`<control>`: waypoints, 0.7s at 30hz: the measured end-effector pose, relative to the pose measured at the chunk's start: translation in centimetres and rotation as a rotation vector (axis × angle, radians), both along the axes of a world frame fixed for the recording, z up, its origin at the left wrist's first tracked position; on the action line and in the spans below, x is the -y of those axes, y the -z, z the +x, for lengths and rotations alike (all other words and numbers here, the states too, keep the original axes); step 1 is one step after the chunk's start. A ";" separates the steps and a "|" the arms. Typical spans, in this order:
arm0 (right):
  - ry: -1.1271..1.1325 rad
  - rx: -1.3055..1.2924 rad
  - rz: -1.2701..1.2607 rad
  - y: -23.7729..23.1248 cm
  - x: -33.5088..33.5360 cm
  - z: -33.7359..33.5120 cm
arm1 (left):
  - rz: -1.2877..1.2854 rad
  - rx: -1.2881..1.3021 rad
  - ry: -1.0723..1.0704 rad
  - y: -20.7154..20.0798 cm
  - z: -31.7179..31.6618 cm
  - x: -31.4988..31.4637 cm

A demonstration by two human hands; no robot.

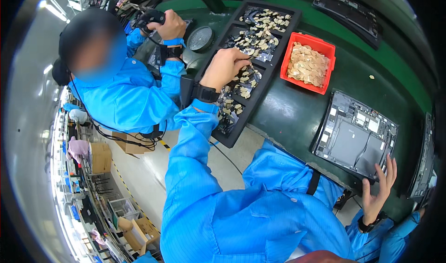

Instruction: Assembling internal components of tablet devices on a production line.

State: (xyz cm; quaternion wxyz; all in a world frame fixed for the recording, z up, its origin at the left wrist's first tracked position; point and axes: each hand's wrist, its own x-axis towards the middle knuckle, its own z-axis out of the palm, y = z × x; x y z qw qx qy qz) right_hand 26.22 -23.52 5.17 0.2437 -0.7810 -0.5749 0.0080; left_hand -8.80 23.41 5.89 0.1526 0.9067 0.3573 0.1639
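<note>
My left hand [224, 69] reaches over a long black compartmented tray [265, 83], thumb and fingertips pinched together near its middle. What lies between them is too small to make out. Small tan and dark flat pieces [257, 41] fill the tray's compartments. Over on the right, an opened laptop base [355, 134] lies on the bench with its circuit board and battery exposed. My right hand [382, 188], fingers spread, is at the base's near right corner and holds nothing; whether it touches the edge I cannot tell.
A red bin [331, 72] of tan flat pieces stands right of the tray on the dark green bench [292, 110]. More laptop parts [346, 13] lie at the back. At left, a co-worker in blue [125, 96] holds a dark device [151, 19] beside a round mesh dish [200, 38].
</note>
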 end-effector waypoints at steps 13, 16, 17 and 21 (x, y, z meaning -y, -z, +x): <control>0.009 -1.335 0.195 -1.7 -17.6 -9.7 | 0.145 0.401 0.276 -2.8 8.5 16.3; -0.003 -1.393 0.313 -1.6 -17.6 -9.7 | 0.103 0.430 0.433 -2.0 10.3 20.1; 0.001 -1.363 0.341 -1.8 -17.3 -9.5 | 0.081 0.464 0.471 -1.5 10.7 20.3; 0.043 -1.298 0.446 -1.7 -15.6 -8.8 | -0.094 0.645 0.412 -1.8 11.9 21.1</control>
